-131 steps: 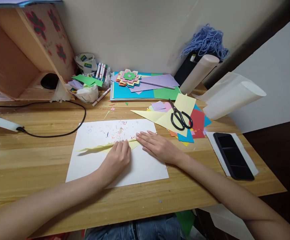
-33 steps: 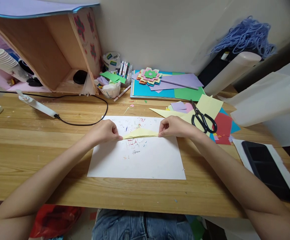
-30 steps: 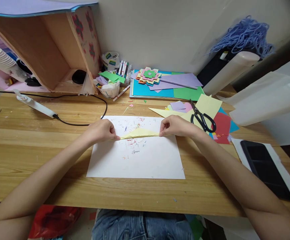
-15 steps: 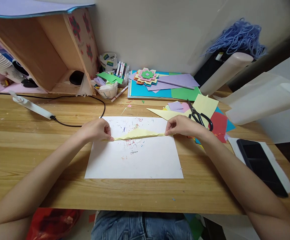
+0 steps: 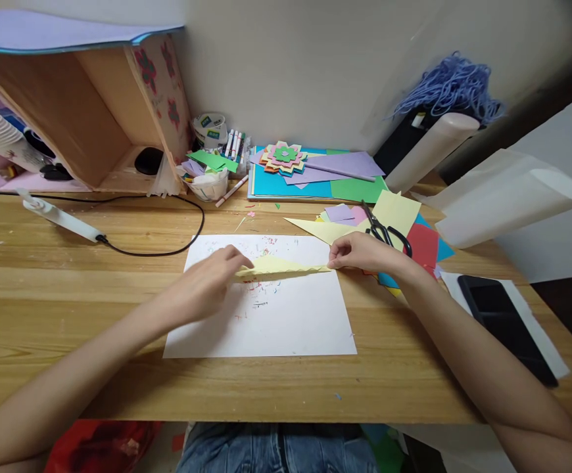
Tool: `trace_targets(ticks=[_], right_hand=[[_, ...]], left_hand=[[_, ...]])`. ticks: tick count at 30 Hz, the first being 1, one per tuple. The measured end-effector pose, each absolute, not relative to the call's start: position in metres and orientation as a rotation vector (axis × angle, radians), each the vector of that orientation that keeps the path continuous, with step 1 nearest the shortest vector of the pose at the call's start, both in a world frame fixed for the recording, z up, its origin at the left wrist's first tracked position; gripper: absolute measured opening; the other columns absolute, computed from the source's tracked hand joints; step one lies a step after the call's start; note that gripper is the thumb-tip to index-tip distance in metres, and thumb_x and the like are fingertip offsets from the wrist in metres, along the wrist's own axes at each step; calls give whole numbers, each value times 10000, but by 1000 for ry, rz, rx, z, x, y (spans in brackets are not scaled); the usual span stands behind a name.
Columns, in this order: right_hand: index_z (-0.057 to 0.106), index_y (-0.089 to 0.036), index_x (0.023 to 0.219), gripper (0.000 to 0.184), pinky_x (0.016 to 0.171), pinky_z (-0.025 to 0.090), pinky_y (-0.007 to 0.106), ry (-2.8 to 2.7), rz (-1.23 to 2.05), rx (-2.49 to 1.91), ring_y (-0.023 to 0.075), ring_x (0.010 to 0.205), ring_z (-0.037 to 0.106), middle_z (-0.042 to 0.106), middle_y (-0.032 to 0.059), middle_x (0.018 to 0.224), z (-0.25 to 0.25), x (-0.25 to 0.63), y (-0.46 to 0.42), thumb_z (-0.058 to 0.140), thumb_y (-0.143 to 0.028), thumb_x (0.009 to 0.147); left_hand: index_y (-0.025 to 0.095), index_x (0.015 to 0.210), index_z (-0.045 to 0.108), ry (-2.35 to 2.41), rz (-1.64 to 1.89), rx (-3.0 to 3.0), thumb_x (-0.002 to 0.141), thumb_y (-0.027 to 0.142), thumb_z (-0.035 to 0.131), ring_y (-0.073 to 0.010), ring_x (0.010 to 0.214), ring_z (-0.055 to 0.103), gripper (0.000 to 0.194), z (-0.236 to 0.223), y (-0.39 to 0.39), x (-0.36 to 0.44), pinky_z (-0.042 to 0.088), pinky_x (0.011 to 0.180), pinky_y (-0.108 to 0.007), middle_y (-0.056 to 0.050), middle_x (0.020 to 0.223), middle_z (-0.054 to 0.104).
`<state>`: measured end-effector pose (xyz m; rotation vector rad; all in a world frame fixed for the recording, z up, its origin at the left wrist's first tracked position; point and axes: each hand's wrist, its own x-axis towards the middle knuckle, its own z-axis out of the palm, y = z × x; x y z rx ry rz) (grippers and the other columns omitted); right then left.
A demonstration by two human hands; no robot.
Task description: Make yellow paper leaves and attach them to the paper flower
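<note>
A strip of pale yellow paper, folded along its near edge, lies across a white sheet with coloured marks. My right hand pinches the strip's right end between thumb and fingertips. Toward the other end, my left hand is closed over the strip, its index fingertip on the paper and its back turned up. That hand hides the strip's left end, and its thumb is hard to see.
Scissors lie on paper scraps beyond my right hand. A layered paper flower sits on coloured sheets at the back. A tub of scraps and markers stand left of it. A black phone-like slab is at right, a power strip at left.
My left hand has let go of the strip's left end and slid right along it toward the middle. My right hand keeps its pinch. The view has shifted slightly.
</note>
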<state>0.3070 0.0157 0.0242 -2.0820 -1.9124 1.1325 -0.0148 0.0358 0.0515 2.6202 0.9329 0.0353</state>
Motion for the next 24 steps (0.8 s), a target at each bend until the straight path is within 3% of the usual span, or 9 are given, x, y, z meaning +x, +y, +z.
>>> trace_targets(ticks=[3,6,10,13,18,24], right_hand=[[643,-184,678,162,444,338,212,-1936,1137,-2079,114,538,513,624,-6,626,25,307,16,644,-340,633],[644,-188,683,163,489,380,229,-1968,1072,-2040,128,567,541,632,1,651,33,302,11,620,-349,678],[636,-201,804,158,672,456,274,-2051,758,-1689,159,757,584,646,30,853,42,278,-2,540,-327,795],[610,-208,972,168,804,451,317,-2247,600,-1362,181,924,561,620,58,984,33,255,-11,523,-254,835],[598,-192,1018,202,748,447,311,-2372,302,-1294,184,902,543,618,67,944,2,231,-13,445,-179,887],[634,-153,867,268,599,402,277,-2498,-33,-1276,168,737,525,616,78,816,-5,227,-10,368,-138,902]], left_hand=[[141,1189,449,824,109,2803,707,-17,387,-225,1014,498,511,45,15,5,431,813,-350,-141,1200,482],[155,1219,426,889,88,2936,807,36,371,-226,949,510,433,28,12,21,439,768,-357,-131,1137,511],[131,1235,413,829,-23,3062,817,17,345,-222,890,511,439,10,23,28,430,716,-334,-126,1049,533],[157,1203,456,872,45,2996,844,59,357,-202,834,493,385,9,32,26,397,660,-299,-102,980,532],[203,1006,577,986,203,2847,914,220,337,-158,745,459,258,10,37,24,347,605,-258,-43,854,513],[136,1075,549,851,129,3102,909,266,381,-199,791,484,270,7,38,27,377,638,-297,-97,913,535]])
